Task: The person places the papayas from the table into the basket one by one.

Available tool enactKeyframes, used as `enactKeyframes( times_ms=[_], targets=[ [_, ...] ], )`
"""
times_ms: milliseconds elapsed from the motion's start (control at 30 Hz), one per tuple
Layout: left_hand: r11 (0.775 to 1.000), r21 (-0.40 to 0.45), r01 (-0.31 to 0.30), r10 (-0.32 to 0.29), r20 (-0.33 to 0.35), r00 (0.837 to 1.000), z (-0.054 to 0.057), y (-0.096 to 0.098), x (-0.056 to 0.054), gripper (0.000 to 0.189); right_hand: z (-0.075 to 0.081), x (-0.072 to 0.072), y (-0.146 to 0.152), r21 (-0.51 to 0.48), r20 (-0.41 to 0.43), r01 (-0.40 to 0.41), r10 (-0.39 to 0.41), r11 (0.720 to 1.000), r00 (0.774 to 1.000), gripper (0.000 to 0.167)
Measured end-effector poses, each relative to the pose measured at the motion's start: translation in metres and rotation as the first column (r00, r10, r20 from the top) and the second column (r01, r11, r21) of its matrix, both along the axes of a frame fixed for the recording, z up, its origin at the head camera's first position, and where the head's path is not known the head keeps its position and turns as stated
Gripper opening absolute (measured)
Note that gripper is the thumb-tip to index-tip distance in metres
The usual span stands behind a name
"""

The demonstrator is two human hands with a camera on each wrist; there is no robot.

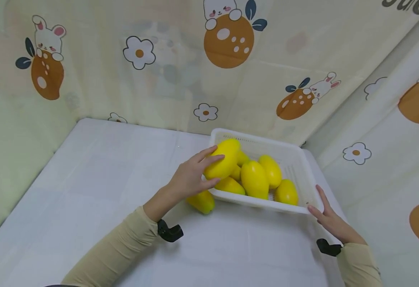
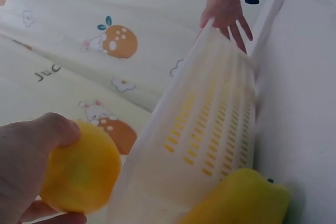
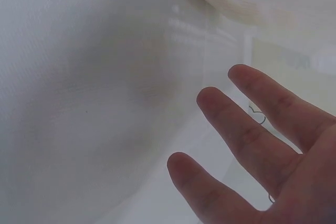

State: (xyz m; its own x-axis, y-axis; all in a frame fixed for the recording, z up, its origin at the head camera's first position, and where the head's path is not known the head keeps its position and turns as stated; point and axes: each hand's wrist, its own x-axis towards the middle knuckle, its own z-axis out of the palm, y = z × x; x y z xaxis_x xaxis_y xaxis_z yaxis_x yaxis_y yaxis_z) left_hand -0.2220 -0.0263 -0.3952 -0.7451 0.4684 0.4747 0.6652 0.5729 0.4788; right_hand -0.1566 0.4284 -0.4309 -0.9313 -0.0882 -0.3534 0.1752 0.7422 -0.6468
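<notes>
A white plastic basket [image 1: 304, 175] with slotted sides holds several yellow mangoes [image 1: 254, 179]. Over its left end, my left hand [image 1: 189, 175] grips a large yellow mango [image 1: 227, 155], thumb on one side and fingers on the other. In the left wrist view this mango [image 2: 84, 169] appears beside the basket's rim. Another mango, greenish yellow [image 1: 203, 202], lies on the table just outside the basket, partly behind my left hand. My right hand [image 1: 335, 225] touches the basket's near right corner, thumb at the rim; its other fingers [image 3: 236, 135] are straight and spread.
A white cloth covers the table [image 1: 98, 167]. Cream curtains [image 1: 166, 87] printed with rabbits, fruit and flowers hang close behind the basket and along both sides. Each wrist carries a black strap mount [image 1: 170, 231].
</notes>
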Motion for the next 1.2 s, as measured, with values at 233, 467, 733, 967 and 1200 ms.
enactKeyframes(
  times_ms=[233,467,733,967,1200],
  targets=[
    [0.987,-0.157,0.014,-0.011,0.023,1.0,0.003,0.017,0.004,0.057,0.001,-0.001,-0.001,0.007,0.019,0.025,-0.025,1.0,1.0,0.083],
    [0.952,-0.3,0.064,-0.068,-0.002,0.998,0.01,0.032,0.0,0.057,0.002,-0.002,-0.002,0.013,0.005,0.03,-0.03,0.999,1.0,0.083],
    [0.926,-0.375,0.04,-0.031,0.029,0.999,0.015,0.049,-0.012,0.057,0.003,-0.001,0.003,0.018,0.002,0.021,-0.021,1.0,1.0,0.083],
    [0.899,-0.436,0.033,0.008,0.094,0.996,0.015,0.058,-0.029,0.06,0.003,0.0,0.002,0.005,0.001,0.03,-0.03,1.0,1.0,0.084],
    [0.902,-0.421,0.098,-0.053,0.119,0.991,0.016,0.063,-0.05,0.058,0.005,0.001,0.004,-0.023,-0.025,0.025,-0.026,0.999,0.999,0.084]
  ],
)
